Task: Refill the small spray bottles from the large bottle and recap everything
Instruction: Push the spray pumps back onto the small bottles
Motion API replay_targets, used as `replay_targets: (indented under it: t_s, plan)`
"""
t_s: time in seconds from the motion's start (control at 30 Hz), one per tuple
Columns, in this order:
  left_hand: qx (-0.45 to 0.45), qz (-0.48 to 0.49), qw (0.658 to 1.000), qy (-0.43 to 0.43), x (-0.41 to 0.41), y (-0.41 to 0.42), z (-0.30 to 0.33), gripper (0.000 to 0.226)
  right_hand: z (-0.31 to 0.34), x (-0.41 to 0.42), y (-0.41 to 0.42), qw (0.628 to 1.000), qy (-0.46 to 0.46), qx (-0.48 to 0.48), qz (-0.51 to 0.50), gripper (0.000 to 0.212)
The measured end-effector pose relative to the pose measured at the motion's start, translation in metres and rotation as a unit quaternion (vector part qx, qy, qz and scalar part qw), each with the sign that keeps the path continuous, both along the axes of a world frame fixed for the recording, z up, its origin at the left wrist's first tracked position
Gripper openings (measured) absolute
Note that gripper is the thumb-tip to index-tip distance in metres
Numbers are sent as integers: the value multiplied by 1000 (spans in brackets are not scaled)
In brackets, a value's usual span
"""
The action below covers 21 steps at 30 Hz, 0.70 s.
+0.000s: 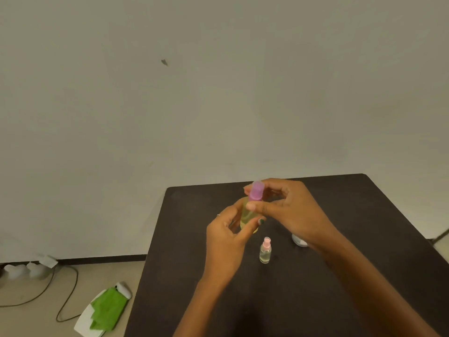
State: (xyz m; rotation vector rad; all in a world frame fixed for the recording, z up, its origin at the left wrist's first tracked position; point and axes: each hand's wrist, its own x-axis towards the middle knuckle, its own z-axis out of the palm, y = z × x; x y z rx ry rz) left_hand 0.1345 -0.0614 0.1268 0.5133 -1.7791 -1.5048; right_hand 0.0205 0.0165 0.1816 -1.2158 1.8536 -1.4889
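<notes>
Above the dark table (315, 300) I hold a yellowish translucent bottle (246, 215) upright. My left hand (228, 242) grips its body from the left. My right hand (289, 210) pinches the purple cap (256, 190) at its top between thumb and fingers. A small clear spray bottle (265, 251) with a pink sprayer top stands upright on the table just below my hands, untouched. A small whitish round object (299, 240) lies on the table, partly hidden under my right wrist.
The table's left edge runs near my left forearm; the floor lies beyond it. On the floor at lower left lie a white board with a green cloth (107, 310), a black cable (63, 295) and white plugs by the wall.
</notes>
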Motion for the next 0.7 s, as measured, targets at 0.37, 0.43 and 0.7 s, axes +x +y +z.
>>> replay_targets:
  t_s: [0.37,0.43,0.7]
  plan:
    - [101,-20,978,-181,-50,29,-111,49,-115,-74,35,980,47,155,-119,19]
    - [127,-12,969,-211,-53,38,-131,48,-145,-83,40,973,39,191,-124,19]
    - [166,-34,919,-357,-62,74,-179,47,-219,-95,59,965,16,255,-63,28]
